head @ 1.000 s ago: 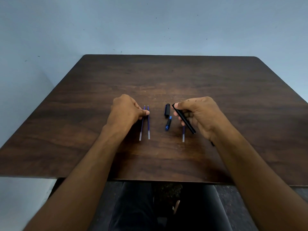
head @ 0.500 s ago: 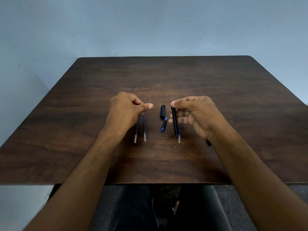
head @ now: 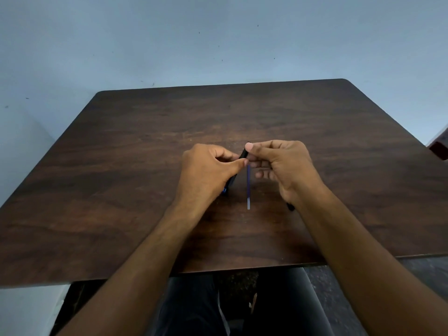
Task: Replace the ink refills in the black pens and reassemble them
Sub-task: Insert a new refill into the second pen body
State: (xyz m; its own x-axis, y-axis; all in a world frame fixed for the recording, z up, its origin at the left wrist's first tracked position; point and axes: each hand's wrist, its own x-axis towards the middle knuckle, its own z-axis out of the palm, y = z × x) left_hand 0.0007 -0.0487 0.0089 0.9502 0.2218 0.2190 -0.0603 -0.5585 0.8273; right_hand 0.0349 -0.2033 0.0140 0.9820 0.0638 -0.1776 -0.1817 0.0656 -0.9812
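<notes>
Fingers (head: pixel 249 148) of the right hand (head: pixel 286 166) pinch the far end of a black pen barrel (head: pixel 243 154), thumb on top and the other digits curled beneath. The left hand (head: pixel 206 175) meets it from the left, thumb and forefinger closed on the same barrel a little nearer the person, so both hands grasp one pen, held tilted above the desk (head: pixel 121 190). The barrel runs from the right thumb down and leftward behind the left hand, and a dark stretch of it shows again at the near edge of that hand, just above a small blue piece (head: pixel 225 190) (whether this piece belongs to the held pen or lies on the desk, I cannot tell).

Just right of the barrel, between the two hands, a blue ink refill (head: pixel 248 187) lies on the wood, pointing toward the person, its near end pale. A small black tip (head: pixel 291 206) peeks out from under the right wrist, touching the desk.

Both forearms reach in from the near edge. Beyond the dark wooden desk stands a pale blue wall (head: pixel 218 44), and at the far right edge a corner of a reddish object (head: pixel 440 147) shows.
</notes>
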